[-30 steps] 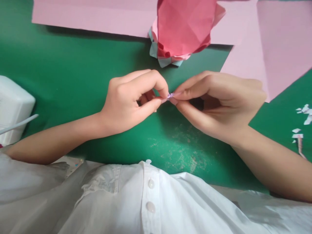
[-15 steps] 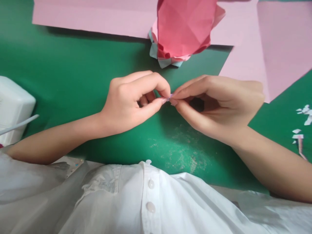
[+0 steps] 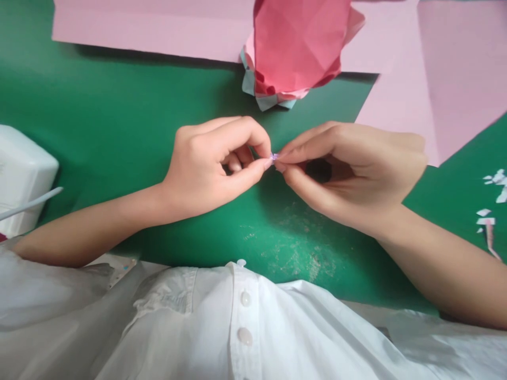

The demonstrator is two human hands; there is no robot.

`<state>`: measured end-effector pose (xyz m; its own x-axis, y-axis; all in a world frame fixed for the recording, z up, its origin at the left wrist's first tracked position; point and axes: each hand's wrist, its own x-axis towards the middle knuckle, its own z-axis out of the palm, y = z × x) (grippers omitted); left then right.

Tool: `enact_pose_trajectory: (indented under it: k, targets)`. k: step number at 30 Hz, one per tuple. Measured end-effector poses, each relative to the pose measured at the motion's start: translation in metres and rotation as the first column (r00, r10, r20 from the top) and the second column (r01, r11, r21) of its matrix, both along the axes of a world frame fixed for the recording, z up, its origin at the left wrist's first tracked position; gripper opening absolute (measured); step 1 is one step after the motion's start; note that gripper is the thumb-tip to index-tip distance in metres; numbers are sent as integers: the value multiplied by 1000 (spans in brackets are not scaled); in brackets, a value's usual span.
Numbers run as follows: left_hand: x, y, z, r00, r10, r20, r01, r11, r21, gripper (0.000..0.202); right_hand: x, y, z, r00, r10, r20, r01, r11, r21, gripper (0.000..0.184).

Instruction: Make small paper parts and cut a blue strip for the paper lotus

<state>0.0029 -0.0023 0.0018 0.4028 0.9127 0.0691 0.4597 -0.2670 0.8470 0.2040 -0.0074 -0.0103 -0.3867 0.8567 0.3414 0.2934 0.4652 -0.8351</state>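
Note:
A tiny light-purple piece, perhaps folded paper (image 3: pixel 273 157), sits between the fingertips of both hands; its exact shape is too small to make out. My left hand (image 3: pixel 216 166) pinches it from the left with thumb and forefinger, the other fingers curled in. From the right, my right hand (image 3: pixel 352 169) grips it between thumb and fingertips. Both hands are held over the green table (image 3: pixel 119 126). Just beyond them stands a folded paper flower (image 3: pixel 297 47), red-pink with pale blue points at its base.
Pink paper sheets (image 3: pixel 150 29) lie along the far side and the right. A white box-like object (image 3: pixel 24 174) with a pale cable (image 3: pixel 31 203) stands at the left edge. Small white scraps (image 3: pixel 497 182) lie at the right, near a thin pinkish strip (image 3: pixel 490 237).
Both hands have shifted slightly left, and the fingertips have parted a little, so more of the purple piece shows. The grip of each hand stays closed.

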Motion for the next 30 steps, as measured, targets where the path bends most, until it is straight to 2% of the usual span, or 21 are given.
enact_pose_trajectory:
  k: [12,24,30]
  targets:
    - [1,1,1,1000,-7,-19,7,1000,13,11,1,0,-1,1000,-13,15,14,1000,-24,20]
    - [-1,-1,-1,998,21,53,-17,998,-66,9,0,1,-1,999,-38,-2,38,999,-16,18]
    - [-1,1,0,999,6,43,-6,1000,-7,10,-1,1,-1,999,-37,-14,37,999,-4,16]
